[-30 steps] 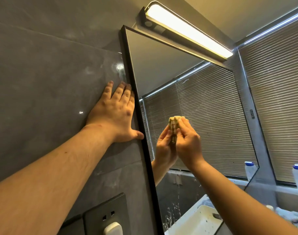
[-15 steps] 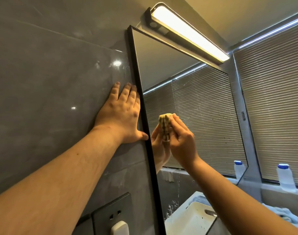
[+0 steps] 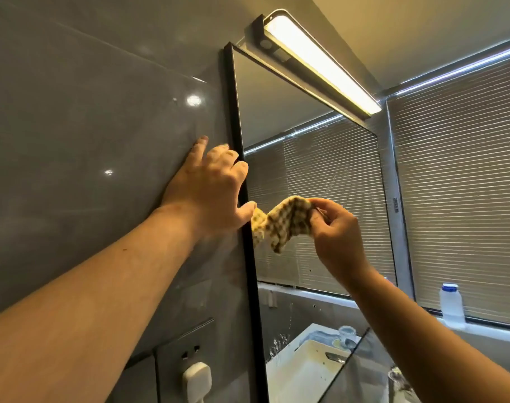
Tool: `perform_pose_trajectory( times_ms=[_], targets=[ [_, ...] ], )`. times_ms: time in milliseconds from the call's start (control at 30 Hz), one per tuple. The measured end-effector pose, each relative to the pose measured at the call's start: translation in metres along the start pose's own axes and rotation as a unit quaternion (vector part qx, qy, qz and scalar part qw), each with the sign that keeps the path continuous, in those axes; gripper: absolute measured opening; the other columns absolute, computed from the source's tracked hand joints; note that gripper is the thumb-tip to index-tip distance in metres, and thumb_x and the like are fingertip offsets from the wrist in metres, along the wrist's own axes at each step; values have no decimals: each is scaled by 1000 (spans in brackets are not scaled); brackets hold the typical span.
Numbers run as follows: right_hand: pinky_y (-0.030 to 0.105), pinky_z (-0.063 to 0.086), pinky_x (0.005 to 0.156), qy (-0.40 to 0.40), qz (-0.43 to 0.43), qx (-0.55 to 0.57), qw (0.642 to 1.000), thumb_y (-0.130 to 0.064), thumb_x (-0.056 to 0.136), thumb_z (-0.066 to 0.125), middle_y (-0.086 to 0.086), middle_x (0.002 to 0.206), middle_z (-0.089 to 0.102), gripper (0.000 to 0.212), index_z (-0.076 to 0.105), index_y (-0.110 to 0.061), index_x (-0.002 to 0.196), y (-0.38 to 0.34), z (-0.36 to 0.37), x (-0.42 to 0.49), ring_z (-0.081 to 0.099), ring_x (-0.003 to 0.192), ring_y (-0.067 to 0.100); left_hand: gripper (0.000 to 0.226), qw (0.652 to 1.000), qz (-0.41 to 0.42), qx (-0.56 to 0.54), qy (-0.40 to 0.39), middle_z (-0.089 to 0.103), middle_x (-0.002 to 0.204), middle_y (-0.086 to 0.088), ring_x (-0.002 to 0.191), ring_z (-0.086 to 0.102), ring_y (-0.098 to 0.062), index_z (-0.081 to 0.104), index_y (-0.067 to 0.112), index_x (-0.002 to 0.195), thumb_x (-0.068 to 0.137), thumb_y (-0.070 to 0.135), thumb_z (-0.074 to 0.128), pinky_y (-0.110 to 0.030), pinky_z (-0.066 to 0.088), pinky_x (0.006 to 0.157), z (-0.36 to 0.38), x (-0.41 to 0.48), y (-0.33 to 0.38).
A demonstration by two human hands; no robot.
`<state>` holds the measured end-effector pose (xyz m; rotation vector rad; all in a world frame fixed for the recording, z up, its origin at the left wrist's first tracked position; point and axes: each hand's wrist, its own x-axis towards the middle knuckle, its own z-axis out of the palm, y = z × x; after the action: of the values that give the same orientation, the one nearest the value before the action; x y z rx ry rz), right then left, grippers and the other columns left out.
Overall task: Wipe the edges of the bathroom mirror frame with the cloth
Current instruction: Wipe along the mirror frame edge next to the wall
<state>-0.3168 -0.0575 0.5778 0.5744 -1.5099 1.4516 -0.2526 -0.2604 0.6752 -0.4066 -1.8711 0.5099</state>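
The mirror's thin black frame [image 3: 233, 97] runs down the middle of the view, against the grey tiled wall. My left hand [image 3: 210, 187] is braced at the frame's left edge. Its index finger lies straight on the wall, the other fingers are bent, and the thumb crosses the frame and touches the cloth's left end. My right hand [image 3: 335, 228] pinches the yellow checked cloth [image 3: 288, 222] by its upper right corner in front of the glass. The cloth hangs unfolded just right of the frame's left edge. Whether it touches the glass cannot be told.
A lit bar lamp [image 3: 320, 62] sits above the mirror's top edge. A wall socket with a white plug [image 3: 195, 379] is low on the left. A white sink [image 3: 306, 370] shows in the mirror. A white bottle with a blue cap [image 3: 451, 303] stands on the sill below the blinds [image 3: 466, 199].
The cloth was folded against the glass; it now hangs unfolded and closer to the frame's left edge. My left hand has risen from flat on the wall to bent fingers.
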Motion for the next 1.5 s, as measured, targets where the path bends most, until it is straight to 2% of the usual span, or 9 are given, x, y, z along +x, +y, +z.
perform_pose_trajectory(
  times_ms=[233,333,433,700,867,1033,1167,1333,1500],
  targets=[
    [40,60,75,-23,-50,-37,998,1,92,55,-4,83,72,30,68,-26,93,-60,-27,-15,70,77,12,71,943,-42,-326,-57,67,103,6,96,61,-14,65,25,110,69,80,47,-34,51,82,-30,-16,52],
    [33,59,73,-16,-72,-56,996,-6,88,55,-11,84,70,26,69,-27,95,-72,-33,-22,68,78,7,21,898,-96,-421,-86,64,83,10,80,63,-14,63,27,94,76,38,68,-37,56,71,-33,-11,63],
    [32,57,71,-7,-58,-50,997,-10,90,54,-12,84,69,22,69,-24,97,-75,-39,-26,66,79,4,17,869,-129,-464,-117,65,76,7,79,64,-14,65,25,81,77,10,63,-35,55,69,-37,-13,60],
    [51,57,69,2,30,-75,997,-33,95,61,4,81,69,17,62,-16,96,-64,-44,-21,67,76,22,9,664,-213,-680,-226,73,81,-5,76,70,-16,71,14,91,86,9,65,-28,55,66,-55,-19,60],
    [26,44,61,28,-152,-204,967,-27,94,61,-4,83,59,13,63,-18,86,-60,-45,-26,54,74,8,12,644,-271,-685,-204,74,93,-10,92,70,-25,72,13,94,87,7,65,-40,58,84,-55,-16,61],
    [41,41,96,-162,-123,-216,955,-72,92,16,1,126,60,71,73,-30,101,-58,-37,-37,47,123,16,19,604,-269,-725,-193,71,90,-10,85,68,-23,67,9,99,84,-3,66,-35,55,74,-53,-16,61],
    [52,54,78,-180,-25,-32,983,-63,82,50,-1,90,72,51,71,-19,98,-56,-35,-37,67,87,19,29,620,-257,-716,-190,68,92,-11,91,64,-28,62,15,95,80,-9,65,-42,56,81,-50,-20,62],
    [55,52,66,-182,2,-9,983,-46,79,64,17,77,65,36,65,-10,86,-53,-40,-46,60,71,35,34,788,-116,-574,-191,65,98,4,89,65,-13,65,32,101,78,8,71,-21,56,67,-47,-26,64],
    [34,58,66,-144,58,84,984,-19,78,76,6,80,70,21,64,-12,94,-51,-45,-54,66,75,15,18,806,-104,-562,-153,62,70,7,67,57,-7,63,24,73,77,13,77,-24,48,62,-30,-26,64]
  ],
)
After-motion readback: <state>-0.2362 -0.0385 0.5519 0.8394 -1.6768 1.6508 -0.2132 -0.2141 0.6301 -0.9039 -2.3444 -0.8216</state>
